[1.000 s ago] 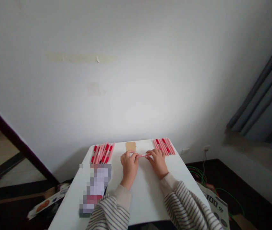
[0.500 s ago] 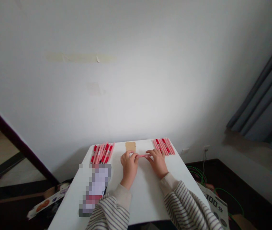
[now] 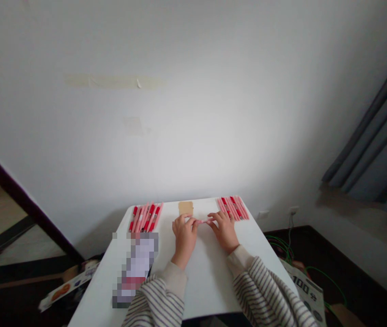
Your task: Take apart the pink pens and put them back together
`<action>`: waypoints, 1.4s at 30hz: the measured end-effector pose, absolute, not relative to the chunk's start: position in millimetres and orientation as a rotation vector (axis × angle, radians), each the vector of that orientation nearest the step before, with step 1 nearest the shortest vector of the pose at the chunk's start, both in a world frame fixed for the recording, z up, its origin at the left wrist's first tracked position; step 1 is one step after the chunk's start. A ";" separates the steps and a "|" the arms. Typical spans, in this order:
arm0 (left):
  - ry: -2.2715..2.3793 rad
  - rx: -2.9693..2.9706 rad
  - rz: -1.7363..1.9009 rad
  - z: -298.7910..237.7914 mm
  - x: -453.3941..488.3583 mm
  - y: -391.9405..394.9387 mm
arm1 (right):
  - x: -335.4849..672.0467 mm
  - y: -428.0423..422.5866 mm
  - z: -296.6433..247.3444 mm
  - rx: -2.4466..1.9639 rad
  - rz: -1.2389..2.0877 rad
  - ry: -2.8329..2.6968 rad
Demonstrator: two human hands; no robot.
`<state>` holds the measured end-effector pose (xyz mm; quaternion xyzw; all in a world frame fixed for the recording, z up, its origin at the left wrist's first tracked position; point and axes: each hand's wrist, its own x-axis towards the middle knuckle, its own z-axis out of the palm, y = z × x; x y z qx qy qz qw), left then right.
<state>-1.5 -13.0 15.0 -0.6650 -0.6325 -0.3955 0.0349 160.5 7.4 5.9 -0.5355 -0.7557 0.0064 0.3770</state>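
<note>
Between both hands, above the middle of the white table (image 3: 200, 281), a pink pen (image 3: 203, 221) is held level. My left hand (image 3: 184, 234) pinches its left end with thumb and fingers. On the other end, my right hand (image 3: 225, 230) has its fingertips closed around the pen. A row of pink and red pens (image 3: 146, 218) lies at the table's far left. Another row of pink and red pens (image 3: 233, 208) rests at the far right, just beyond my right hand.
Behind my left hand a tan square patch (image 3: 186, 208) lies at the table's back edge. A pixelated long object (image 3: 138, 268) is on the left side. The wall (image 3: 193, 113) rises directly behind the table. Green cables (image 3: 282, 245) and a printed box (image 3: 307, 290) are on the floor, right.
My left hand has shifted very slightly to the right, and less of the pink pen shows between the hands. The pen rows have not moved.
</note>
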 end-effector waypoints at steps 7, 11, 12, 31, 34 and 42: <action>-1.949 -2.063 -1.220 14.8 -1.0 -12.5 | 160.1 5.7 9.0 -1.369 0.004 -1.945; -1.897 -2.067 -1.272 16.3 -1.0 -13.0 | 159.5 4.4 10.7 -1.368 0.019 -1.951; -1.883 -2.069 -1.286 16.6 -1.1 -13.1 | 159.5 4.4 10.8 -1.369 0.017 -1.956; -1.963 -2.070 -1.184 20.6 -0.3 -15.4 | 159.6 1.4 16.7 -1.353 0.015 -1.946; -1.937 -2.069 -1.221 21.9 0.0 -16.1 | 160.1 2.0 16.0 -1.369 0.008 -1.956; -1.864 -2.053 -1.296 20.1 -1.6 -15.5 | 161.7 2.0 16.8 -1.360 0.043 -1.937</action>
